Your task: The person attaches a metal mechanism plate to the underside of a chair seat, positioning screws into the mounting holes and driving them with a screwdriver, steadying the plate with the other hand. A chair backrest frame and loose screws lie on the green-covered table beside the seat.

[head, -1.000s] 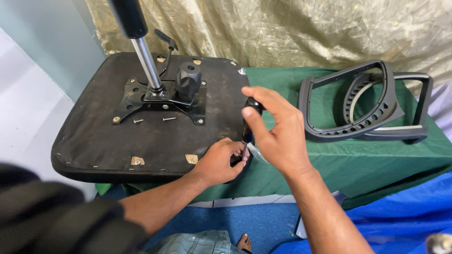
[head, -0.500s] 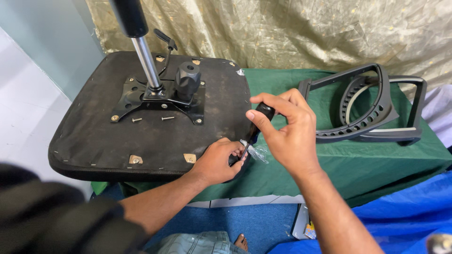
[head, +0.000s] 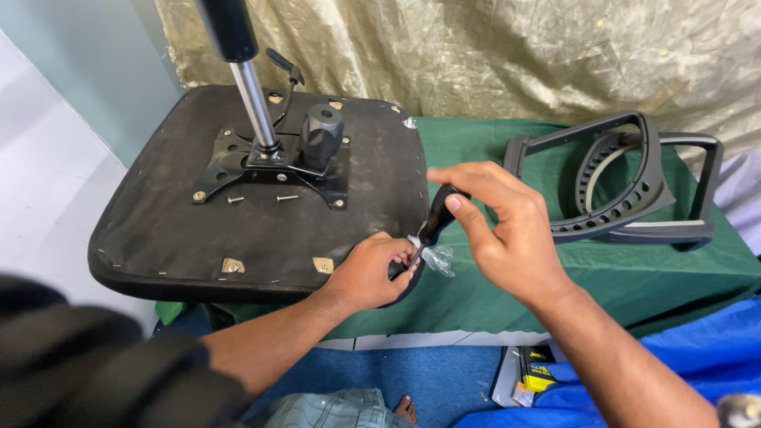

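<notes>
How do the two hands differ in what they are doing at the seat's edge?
The right hand is raised, gripping a black-handled screwdriver; the left hand sits lower, pinching the spot at its tip. The right hand is over the green cloth, the left against the upturned chair seat. Both are bare.

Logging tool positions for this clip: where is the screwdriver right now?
In the head view, the screwdriver is right of centre, gripped by the right hand, its tip angled down to the left hand at the upturned chair seat edge.
</notes>
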